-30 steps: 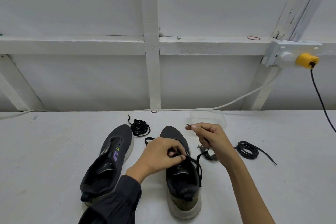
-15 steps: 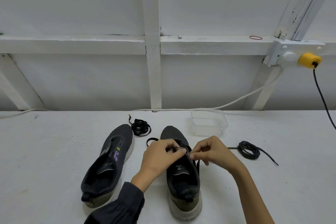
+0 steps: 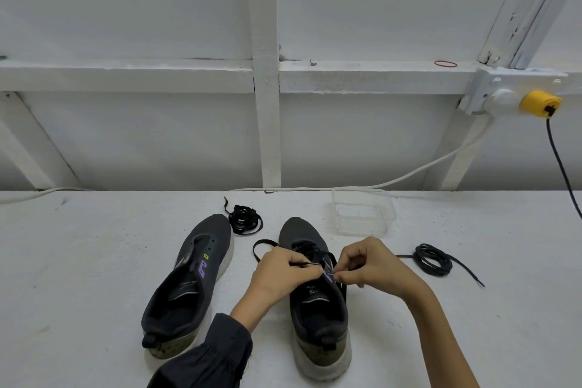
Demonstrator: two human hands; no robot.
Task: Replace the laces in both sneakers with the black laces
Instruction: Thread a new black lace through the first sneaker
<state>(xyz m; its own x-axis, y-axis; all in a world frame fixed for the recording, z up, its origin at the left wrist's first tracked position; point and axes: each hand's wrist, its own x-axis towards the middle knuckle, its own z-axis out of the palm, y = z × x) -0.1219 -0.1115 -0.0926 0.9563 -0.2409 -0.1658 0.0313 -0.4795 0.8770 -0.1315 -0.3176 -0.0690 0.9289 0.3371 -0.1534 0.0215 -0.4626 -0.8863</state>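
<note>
Your right hand (image 3: 374,264) down from raised pull, now meeting left hand (image 3: 283,274) over right-hand sneaker (image 3: 318,318) eyelets. Fingers (image 3: 310,271) of both hands pinch black lace (image 3: 260,246) there. Left-hand sneaker (image 3: 189,287) just beside it on bench (image 3: 78,261). Coiled lace (image 3: 244,219) near its toe, second coil (image 3: 433,260) right of your hand.

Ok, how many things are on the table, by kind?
Sneakers: 2 (left sneaker, right sneaker)
Loose black laces: 2 (far bundle, right coil)
Lace being threaded: 1
Clear container: 1
Total: 6
</note>
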